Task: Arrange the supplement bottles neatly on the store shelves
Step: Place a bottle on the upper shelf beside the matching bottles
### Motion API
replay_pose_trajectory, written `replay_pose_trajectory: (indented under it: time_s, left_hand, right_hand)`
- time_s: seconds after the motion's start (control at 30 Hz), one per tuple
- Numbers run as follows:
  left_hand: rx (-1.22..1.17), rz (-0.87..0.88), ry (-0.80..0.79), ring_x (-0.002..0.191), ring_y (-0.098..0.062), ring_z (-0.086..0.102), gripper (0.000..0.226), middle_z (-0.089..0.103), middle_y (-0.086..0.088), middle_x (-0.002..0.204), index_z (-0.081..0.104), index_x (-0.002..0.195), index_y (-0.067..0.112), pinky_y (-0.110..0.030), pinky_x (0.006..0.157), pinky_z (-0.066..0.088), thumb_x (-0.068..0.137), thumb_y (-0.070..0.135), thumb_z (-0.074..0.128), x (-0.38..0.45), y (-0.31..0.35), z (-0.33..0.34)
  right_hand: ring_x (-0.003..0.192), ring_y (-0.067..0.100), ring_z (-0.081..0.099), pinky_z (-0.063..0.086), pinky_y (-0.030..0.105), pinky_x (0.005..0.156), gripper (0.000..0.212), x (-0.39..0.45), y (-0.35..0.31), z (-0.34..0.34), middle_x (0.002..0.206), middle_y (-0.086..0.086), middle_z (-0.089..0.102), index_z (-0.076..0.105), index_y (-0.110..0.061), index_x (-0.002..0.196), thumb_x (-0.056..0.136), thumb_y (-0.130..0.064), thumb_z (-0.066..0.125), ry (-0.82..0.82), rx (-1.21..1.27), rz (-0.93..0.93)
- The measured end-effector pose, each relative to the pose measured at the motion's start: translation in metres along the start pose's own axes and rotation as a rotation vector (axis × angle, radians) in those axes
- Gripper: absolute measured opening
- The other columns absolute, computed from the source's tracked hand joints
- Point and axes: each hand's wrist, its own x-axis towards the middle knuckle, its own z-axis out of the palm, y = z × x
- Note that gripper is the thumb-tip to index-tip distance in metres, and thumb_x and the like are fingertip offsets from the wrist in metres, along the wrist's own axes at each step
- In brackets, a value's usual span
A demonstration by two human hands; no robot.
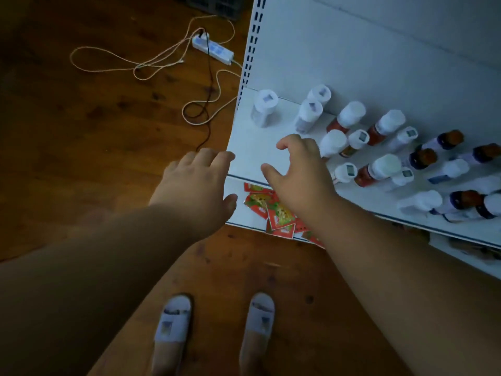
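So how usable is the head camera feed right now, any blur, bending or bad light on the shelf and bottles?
Head view: dim with a bluish cast, the floor nearly lost in shadow; soft all over, so the labels on the bottles cannot be read; wide-angle bending curves the shelf edge and upright; no glare; both the left hand and right hand show clearly, empty.

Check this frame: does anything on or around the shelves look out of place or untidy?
Yes. The bottles on the top shelf stand scattered rather than in rows, with one bottle alone at the left end. Red packets lie in a loose heap on the shelf below. A power strip with tangled cables sits on the floor.
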Motion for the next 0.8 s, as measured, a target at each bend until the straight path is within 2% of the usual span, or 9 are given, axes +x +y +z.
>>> replay_pose_trajectory:
  time_s: [0.13, 0.23, 0.33, 0.4, 0.5, 0.6, 0.67, 0.73, 0.8]
  left_hand:
    - [-0.007, -0.004, 0.012, 0.136, -0.025, 0.036, 0.07, 0.035, 0.002, 0.152, 0.022, 0.148, 0.032, -0.042, 0.107, 0.037, 0.09, 0.056, 0.054, 0.039, -0.016, 0.031]
    - [-0.05, -0.03, 0.026, 0.137, -0.024, 0.036, 0.071, 0.034, 0.002, 0.152, 0.023, 0.148, 0.033, -0.042, 0.107, 0.038, 0.089, 0.057, 0.055, 0.061, -0.022, 0.048]
    - [-0.043, -0.02, 0.026, 0.139, -0.024, 0.034, 0.073, 0.031, 0.003, 0.155, 0.021, 0.149, 0.032, -0.041, 0.109, 0.035, 0.09, 0.058, 0.054, 0.08, -0.028, 0.056]
    - [-0.018, 0.016, 0.052, 0.139, -0.024, 0.033, 0.074, 0.03, 0.003, 0.155, 0.019, 0.15, 0.031, -0.04, 0.109, 0.035, 0.09, 0.058, 0.053, 0.096, -0.035, 0.057]
    - [0.002, 0.045, 0.072, 0.14, -0.024, 0.033, 0.074, 0.03, 0.003, 0.155, 0.018, 0.15, 0.031, -0.041, 0.109, 0.035, 0.09, 0.058, 0.052, 0.118, -0.041, 0.061]
    - [0.019, 0.069, 0.065, 0.14, -0.024, 0.033, 0.074, 0.03, 0.002, 0.155, 0.017, 0.151, 0.031, -0.041, 0.109, 0.035, 0.091, 0.059, 0.05, 0.134, -0.038, 0.07]
    - [0.005, 0.066, 0.053, 0.14, -0.024, 0.032, 0.074, 0.029, 0.003, 0.156, 0.017, 0.151, 0.031, -0.041, 0.11, 0.034, 0.091, 0.059, 0.05, 0.141, -0.038, 0.075]
    - [-0.035, 0.056, 0.051, 0.14, -0.024, 0.032, 0.075, 0.03, 0.003, 0.155, 0.018, 0.151, 0.032, -0.042, 0.109, 0.035, 0.09, 0.059, 0.052, 0.144, -0.041, 0.08]
    - [-0.088, 0.036, 0.046, 0.14, -0.024, 0.033, 0.075, 0.031, 0.003, 0.155, 0.021, 0.15, 0.033, -0.043, 0.108, 0.037, 0.089, 0.058, 0.055, 0.14, -0.045, 0.08]
  right_hand:
    - [0.115, 0.024, 0.054, 0.035, 0.024, 0.081, 0.047, 0.045, 0.005, 0.029, 0.131, 0.005, 0.048, 0.049, -0.022, 0.131, 0.092, -0.041, 0.065, 0.039, -0.066, -0.022]
    - [0.114, 0.026, 0.053, 0.039, 0.029, 0.08, 0.048, 0.079, 0.012, 0.047, 0.129, 0.006, 0.046, 0.046, -0.022, 0.132, 0.092, -0.042, 0.064, 0.033, -0.117, -0.044]
    - [0.12, 0.029, 0.05, 0.047, 0.037, 0.092, 0.056, 0.116, 0.015, 0.059, 0.137, 0.008, 0.042, 0.041, -0.025, 0.138, 0.091, -0.041, 0.066, 0.082, -0.129, -0.073]
    - [0.127, 0.029, 0.045, 0.046, 0.04, 0.099, 0.059, 0.143, 0.015, 0.063, 0.146, 0.007, 0.036, 0.037, -0.03, 0.143, 0.091, -0.042, 0.063, 0.109, -0.159, -0.097]
    - [0.134, 0.031, 0.041, 0.044, 0.042, 0.103, 0.06, 0.176, 0.019, 0.074, 0.154, 0.007, 0.028, 0.031, -0.033, 0.148, 0.096, -0.043, 0.057, 0.056, -0.208, -0.089]
    - [0.116, 0.031, 0.053, 0.043, 0.031, 0.089, 0.055, 0.193, 0.029, 0.085, 0.146, 0.009, 0.035, 0.033, -0.033, 0.146, 0.097, -0.033, 0.057, -0.007, -0.116, -0.063]
    - [0.097, 0.027, 0.052, 0.039, 0.028, 0.081, 0.055, 0.194, 0.035, 0.09, 0.135, 0.011, 0.041, 0.033, -0.035, 0.144, 0.097, -0.026, 0.058, -0.003, -0.059, -0.06]
    - [0.092, 0.023, 0.048, 0.038, 0.028, 0.078, 0.054, 0.19, 0.04, 0.091, 0.129, 0.011, 0.043, 0.034, -0.036, 0.142, 0.096, -0.023, 0.059, 0.015, -0.003, -0.056]
    - [0.095, 0.023, 0.05, 0.038, 0.026, 0.072, 0.053, 0.181, 0.041, 0.092, 0.127, 0.007, 0.044, 0.037, -0.037, 0.137, 0.093, -0.024, 0.062, 0.023, 0.097, -0.052]
